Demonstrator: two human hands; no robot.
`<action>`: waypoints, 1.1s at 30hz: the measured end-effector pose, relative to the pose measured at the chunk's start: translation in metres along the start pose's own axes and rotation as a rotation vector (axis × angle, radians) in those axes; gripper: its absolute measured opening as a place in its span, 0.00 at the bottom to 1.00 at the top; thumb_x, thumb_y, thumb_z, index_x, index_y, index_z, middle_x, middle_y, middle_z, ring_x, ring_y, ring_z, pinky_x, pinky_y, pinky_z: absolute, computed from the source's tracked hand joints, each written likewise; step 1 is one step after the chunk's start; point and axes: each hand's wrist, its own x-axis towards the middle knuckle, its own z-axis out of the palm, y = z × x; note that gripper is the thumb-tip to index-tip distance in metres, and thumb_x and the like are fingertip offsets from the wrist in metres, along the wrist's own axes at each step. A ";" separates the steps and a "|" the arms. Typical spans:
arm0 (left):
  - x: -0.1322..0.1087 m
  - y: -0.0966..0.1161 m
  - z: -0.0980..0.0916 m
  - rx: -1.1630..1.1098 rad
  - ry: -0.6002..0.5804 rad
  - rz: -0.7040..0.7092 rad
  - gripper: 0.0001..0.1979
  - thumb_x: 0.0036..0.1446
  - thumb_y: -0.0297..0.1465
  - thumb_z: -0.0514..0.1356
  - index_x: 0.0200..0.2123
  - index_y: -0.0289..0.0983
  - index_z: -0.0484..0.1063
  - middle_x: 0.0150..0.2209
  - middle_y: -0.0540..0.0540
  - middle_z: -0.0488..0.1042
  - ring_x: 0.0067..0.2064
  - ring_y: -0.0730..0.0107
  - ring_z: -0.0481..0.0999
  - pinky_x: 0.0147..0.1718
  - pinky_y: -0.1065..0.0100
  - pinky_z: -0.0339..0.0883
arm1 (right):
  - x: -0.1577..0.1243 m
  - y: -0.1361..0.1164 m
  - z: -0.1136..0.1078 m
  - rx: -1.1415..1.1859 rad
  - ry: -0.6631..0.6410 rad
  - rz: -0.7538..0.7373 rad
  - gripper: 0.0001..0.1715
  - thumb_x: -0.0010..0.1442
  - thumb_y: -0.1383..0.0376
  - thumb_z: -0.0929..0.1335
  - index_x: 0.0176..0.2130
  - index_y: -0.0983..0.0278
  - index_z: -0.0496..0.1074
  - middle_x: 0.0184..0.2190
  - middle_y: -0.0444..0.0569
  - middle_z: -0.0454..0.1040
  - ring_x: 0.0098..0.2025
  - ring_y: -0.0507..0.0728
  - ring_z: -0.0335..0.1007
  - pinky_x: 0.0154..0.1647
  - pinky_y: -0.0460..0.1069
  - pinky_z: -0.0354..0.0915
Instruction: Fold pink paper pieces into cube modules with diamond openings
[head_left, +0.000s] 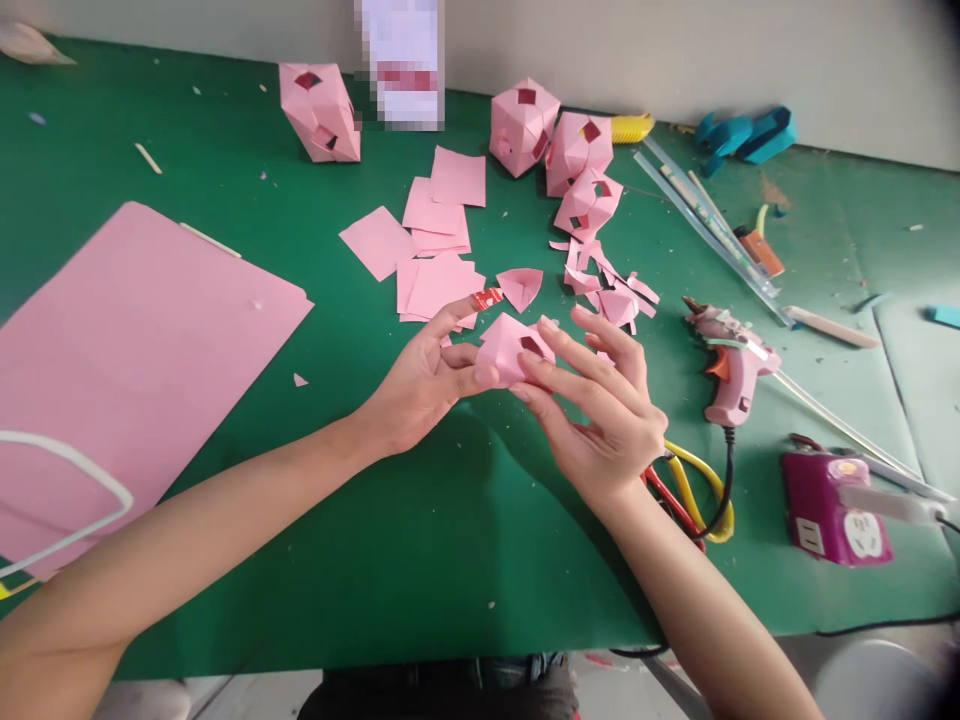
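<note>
Between both hands is a small folded pink paper shape (498, 350) with a dark opening on its right side. My left hand (420, 385) pinches its left edge with the thumb and lower fingers; the index finger, wrapped in a red band at its tip, points up past it. My right hand (600, 410) grips the right side with thumb and fingertips. Just beyond lies a folded pink paper piece (520, 288). Several pink paper squares (439, 285) are spread behind the left hand. Pink paper scraps (619, 303) lie behind the right hand.
Along the back stand several pink paper polyhedra with holes, one at left (321, 112), others at right (525, 125). A pink sheet (150, 340) covers the left. At right are a pink glue gun (735, 365), yellow-and-red-handled scissors (701, 500), glue sticks (712, 235) and a purple power box (832, 505).
</note>
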 end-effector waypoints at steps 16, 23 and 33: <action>0.004 -0.002 0.000 -0.166 -0.105 -0.108 0.30 0.55 0.35 0.76 0.58 0.40 0.70 0.33 0.53 0.82 0.38 0.74 0.83 0.48 0.70 0.74 | 0.009 -0.006 -0.006 0.122 -0.035 0.019 0.10 0.66 0.72 0.71 0.42 0.57 0.78 0.37 0.46 0.86 0.60 0.68 0.79 0.53 0.65 0.79; 0.004 -0.002 -0.004 -0.208 -0.103 -0.201 0.29 0.56 0.32 0.75 0.58 0.39 0.70 0.46 0.47 0.83 0.45 0.71 0.84 0.50 0.70 0.74 | 0.011 -0.007 -0.009 0.133 -0.105 -0.034 0.14 0.64 0.74 0.72 0.46 0.57 0.79 0.43 0.47 0.86 0.66 0.68 0.73 0.57 0.64 0.78; 0.001 -0.002 0.000 -0.146 -0.147 -0.246 0.37 0.54 0.35 0.76 0.63 0.38 0.67 0.43 0.44 0.83 0.47 0.66 0.83 0.53 0.64 0.74 | 0.011 -0.011 -0.013 0.122 -0.065 -0.049 0.17 0.65 0.76 0.70 0.44 0.54 0.82 0.39 0.43 0.86 0.62 0.67 0.77 0.54 0.63 0.78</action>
